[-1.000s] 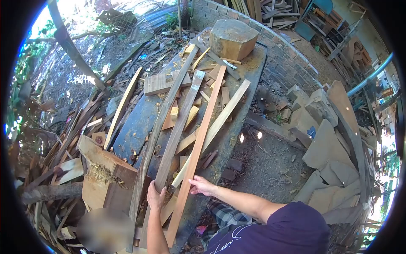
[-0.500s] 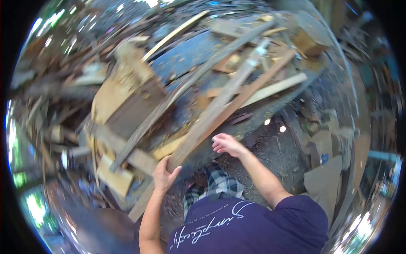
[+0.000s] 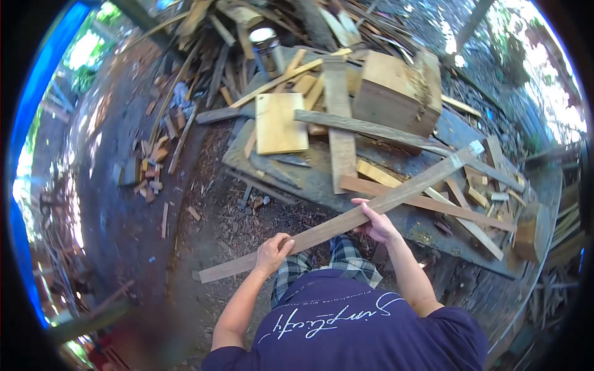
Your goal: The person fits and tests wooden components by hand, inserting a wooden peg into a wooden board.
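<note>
Left hand (image 3: 272, 252) and right hand (image 3: 377, 224) fingers curled round long plank (image 3: 337, 225); tin can (image 3: 265, 39) contents hidden

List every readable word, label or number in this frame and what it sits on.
"Simplicity" (probably; white script seen upside down, last letters unclear): on the dark shirt.
Plank held in the left hand and right hand: no marks visible.
Can at the far end of the pile: any label is too small to read.

The right hand (image 3: 375, 224) hides part of the plank (image 3: 322, 230); lower-left patch (image 3: 145, 337) seems blurred.
</note>
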`<state>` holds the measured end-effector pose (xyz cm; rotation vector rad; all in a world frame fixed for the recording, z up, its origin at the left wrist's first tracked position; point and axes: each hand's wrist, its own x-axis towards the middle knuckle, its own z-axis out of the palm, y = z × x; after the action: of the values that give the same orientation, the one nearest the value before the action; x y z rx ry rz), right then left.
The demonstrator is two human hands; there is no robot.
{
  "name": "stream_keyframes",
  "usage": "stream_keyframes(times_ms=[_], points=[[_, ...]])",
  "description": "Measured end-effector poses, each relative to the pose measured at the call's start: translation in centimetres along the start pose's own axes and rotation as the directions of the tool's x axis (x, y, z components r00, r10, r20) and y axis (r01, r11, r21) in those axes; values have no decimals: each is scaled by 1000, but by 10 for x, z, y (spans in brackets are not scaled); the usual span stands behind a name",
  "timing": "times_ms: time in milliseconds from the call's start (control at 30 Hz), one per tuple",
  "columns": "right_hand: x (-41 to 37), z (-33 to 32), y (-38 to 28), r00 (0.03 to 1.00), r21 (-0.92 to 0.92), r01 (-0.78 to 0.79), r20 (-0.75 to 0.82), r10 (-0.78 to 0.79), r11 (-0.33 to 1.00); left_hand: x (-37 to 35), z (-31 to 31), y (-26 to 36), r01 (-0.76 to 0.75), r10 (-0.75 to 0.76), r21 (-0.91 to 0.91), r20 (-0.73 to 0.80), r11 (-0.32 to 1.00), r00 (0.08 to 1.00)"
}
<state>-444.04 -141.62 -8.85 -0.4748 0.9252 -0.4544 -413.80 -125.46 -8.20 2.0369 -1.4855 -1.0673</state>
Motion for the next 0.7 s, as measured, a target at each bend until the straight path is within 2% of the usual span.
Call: stream_keyframes(times_ms=[100,167,233,300,367,433,467,533,567,633,667,700], points=[[22,68,25,999,-140,8,41,-2,990,-44,-17,-52,20,-29,-77,-119,997,993],[41,110,50,996,-195,-15,86,32,981,-73,-30,-70,34,-2,104,-294,994,956],[53,159,80,989,-258,-11,140,49,966,-100,-38,-97,59,-37,64,-301,996,953],[64,206,113,973,-303,-25,212,93,953,-123,-45,-116,31,58,176,-482,984,874],[70,257,144,943,-314,-107,268,196,943,-145,-63,-127,81,18,193,-466,978,885],[79,305,174,898,-394,-167,318,304,904,-161,-80,-142,200,-81,161,-547,966,833],[81,329,187,884,-425,-162,338,322,891,-167,-89,-152,201,-81,161,-550,966,831],[87,374,210,843,-495,-174,372,388,851,-178,-104,-172,276,-152,89,-654,957,741],[95,392,219,844,-497,-175,369,390,850,-184,-112,-186,275,-155,86,-653,957,741],[113,425,236,749,-598,-250,380,543,762,-196,-130,-220,265,-294,-141,-614,954,732],[127,442,245,702,-658,-257,376,604,708,-201,-139,-235,199,-257,-164,-648,966,717],[139,457,254,707,-656,-257,373,601,710,-204,-148,-248,194,-254,-164,-645,967,721]])
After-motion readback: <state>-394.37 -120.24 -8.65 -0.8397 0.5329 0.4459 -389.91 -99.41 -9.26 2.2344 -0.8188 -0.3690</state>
